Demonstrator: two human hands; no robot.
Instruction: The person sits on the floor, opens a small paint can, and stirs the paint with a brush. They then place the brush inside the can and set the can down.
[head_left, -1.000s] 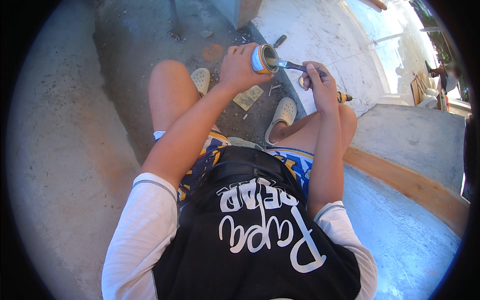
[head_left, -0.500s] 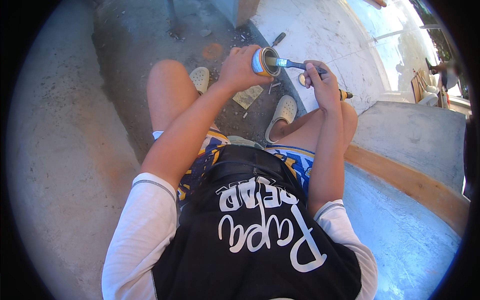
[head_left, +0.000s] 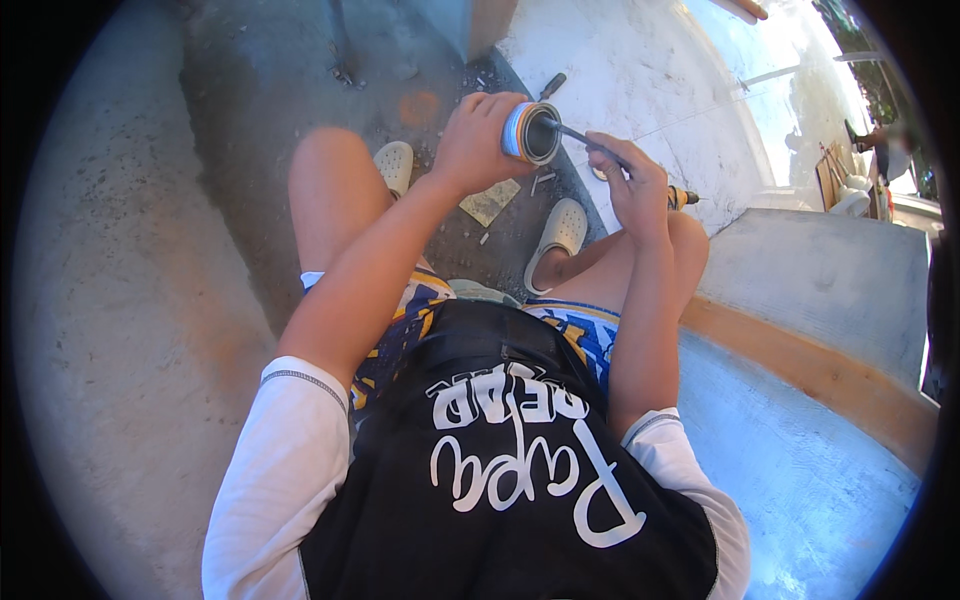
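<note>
Brush [head_left: 574, 132] — one end at mouth of can [head_left: 516, 131], long handle slanting right of can, back toward us. Our right hand [head_left: 634, 186], right of can, pinches handle — brush points left from it. Our left hand [head_left: 476, 146] wraps can's left side.

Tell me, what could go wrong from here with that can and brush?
The left hand grips the open can tilted toward the right hand. Tipped further, it might spill onto the gritty floor; how full it is, I can't tell.

The paintbrush reaches into the can's mouth. Drawn out loaded, it could drip on the nearby right clog or bare right knee.
</note>
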